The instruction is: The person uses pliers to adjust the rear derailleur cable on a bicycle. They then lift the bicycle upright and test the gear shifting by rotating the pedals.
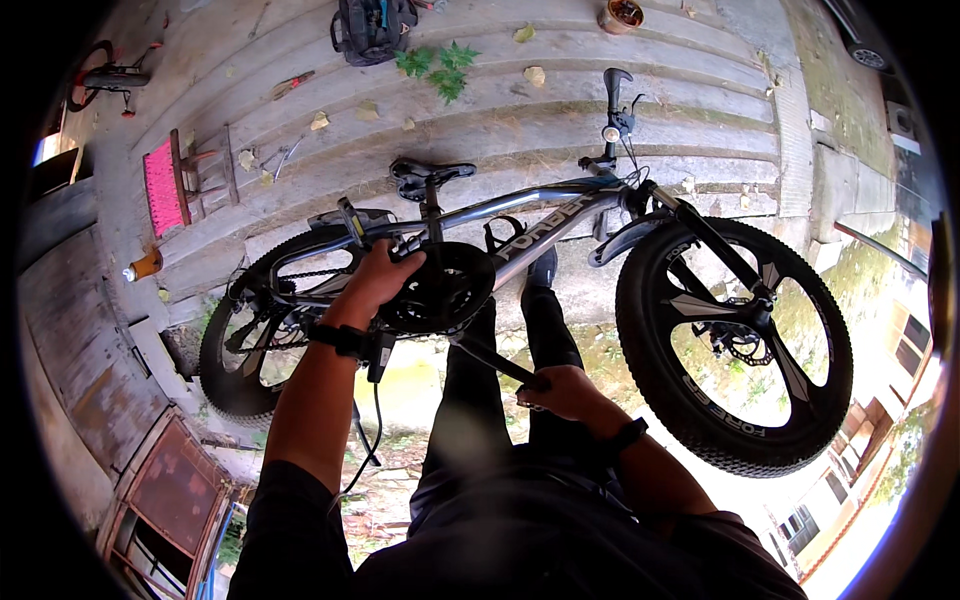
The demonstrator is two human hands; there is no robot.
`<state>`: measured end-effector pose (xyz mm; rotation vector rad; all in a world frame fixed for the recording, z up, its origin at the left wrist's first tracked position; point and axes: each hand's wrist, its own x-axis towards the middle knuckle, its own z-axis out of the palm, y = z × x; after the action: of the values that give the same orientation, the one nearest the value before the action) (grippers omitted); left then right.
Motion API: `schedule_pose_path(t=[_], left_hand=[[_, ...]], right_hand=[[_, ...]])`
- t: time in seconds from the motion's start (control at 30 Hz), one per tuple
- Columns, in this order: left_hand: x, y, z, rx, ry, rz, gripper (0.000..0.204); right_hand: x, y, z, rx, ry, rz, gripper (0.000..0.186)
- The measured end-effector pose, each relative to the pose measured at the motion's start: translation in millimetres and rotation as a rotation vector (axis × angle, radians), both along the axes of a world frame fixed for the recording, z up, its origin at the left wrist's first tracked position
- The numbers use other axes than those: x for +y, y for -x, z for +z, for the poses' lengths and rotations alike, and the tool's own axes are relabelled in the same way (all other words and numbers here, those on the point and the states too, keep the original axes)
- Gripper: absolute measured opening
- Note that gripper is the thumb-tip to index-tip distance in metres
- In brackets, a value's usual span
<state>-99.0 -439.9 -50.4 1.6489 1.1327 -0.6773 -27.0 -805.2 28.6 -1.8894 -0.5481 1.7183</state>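
Observation:
A black and grey bicycle with fat tyres stands across in front of me, its front wheel at the right. My left hand is closed beside the black chainring, next to a pedal with a yellow reflector. A small silvery part shows at its fingertips, but what the fingers grip is mostly hidden. Lower and to the right, my right hand is wrapped round the outer end of a dark crank arm. A studded edge, apparently of a pedal, shows under its fingers.
Concrete steps lie beyond the bicycle, with dry leaves and a green plant. A black backpack, a plant pot and a pink-seated stool stand there. A brown cup is at the left. A cable hangs near my left forearm.

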Motion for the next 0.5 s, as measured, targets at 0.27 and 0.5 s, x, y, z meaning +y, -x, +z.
schedule_pose_path(t=[0.27,0.5], left_hand=[[2.4,-2.6,0.6,0.061,0.022,-0.038,0.075],[-2.0,8.8,-5.4,0.089,-0.002,0.007,0.062]], right_hand=[[75.9,-44.1,38.9,-0.379,0.073,0.239,0.05],[157.5,-127.1,-65.2,-0.013,0.196,-0.77,0.042]])
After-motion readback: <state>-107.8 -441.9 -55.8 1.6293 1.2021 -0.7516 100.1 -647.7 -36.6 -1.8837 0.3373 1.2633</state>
